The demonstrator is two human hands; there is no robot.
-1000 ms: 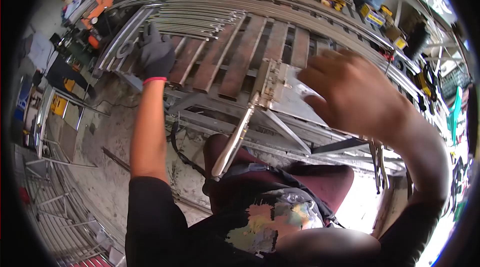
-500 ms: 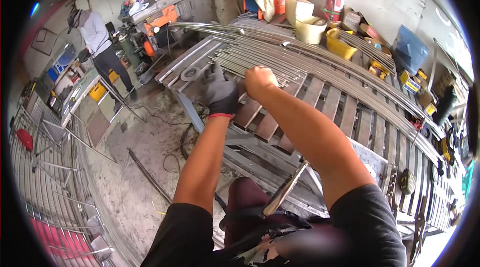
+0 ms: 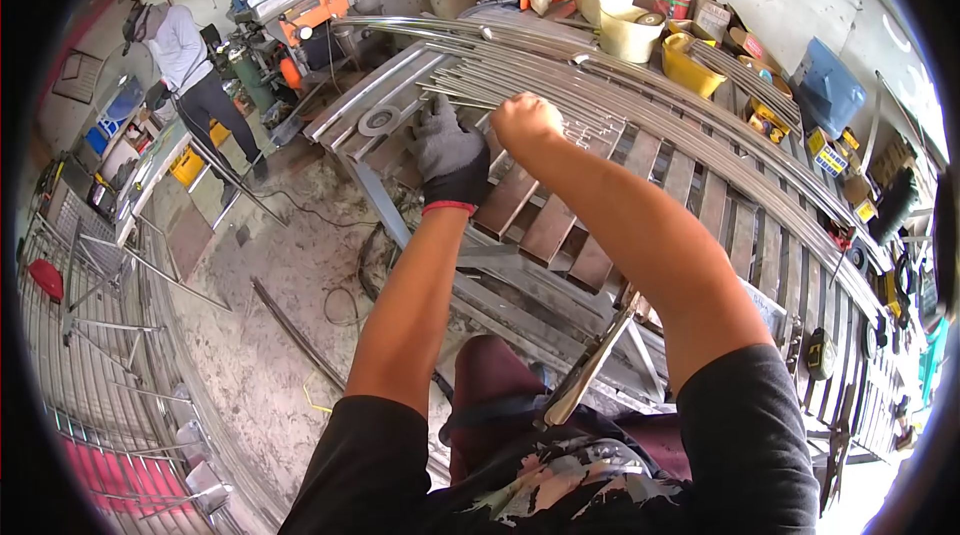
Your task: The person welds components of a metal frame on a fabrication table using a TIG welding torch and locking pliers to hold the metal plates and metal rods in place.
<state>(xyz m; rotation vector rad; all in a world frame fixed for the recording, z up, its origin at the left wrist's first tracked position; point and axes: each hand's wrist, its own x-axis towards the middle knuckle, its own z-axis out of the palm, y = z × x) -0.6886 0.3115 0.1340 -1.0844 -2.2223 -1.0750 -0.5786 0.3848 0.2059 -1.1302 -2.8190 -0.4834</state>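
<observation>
Thin metal rods (image 3: 540, 85) lie in a bundle across the slatted metal workbench (image 3: 532, 235). My bare right hand (image 3: 525, 123) is closed at the near edge of the bundle, over a few rods that run out from it to the left. Its fingertips are hidden behind the back of the hand. My left hand (image 3: 448, 150), in a grey glove with a red cuff, is beside it. Those gloved fingers are loosely bent and apart, close to the left ends of the rods. A round grey disc (image 3: 379, 121) rests on the frame left of the glove.
Long metal tubes (image 3: 690, 150) run along the bench behind the rods. A yellow container (image 3: 692, 65), a cream bucket (image 3: 630, 33) and a blue bin (image 3: 826, 80) stand at the back. A tape measure (image 3: 820, 353) lies at right. Another person (image 3: 190, 60) stands at far left.
My left hand has shifted slightly up and to the right, with its fingers more bent. My right hand has risen slightly, and a few rods now angle out to its left.
</observation>
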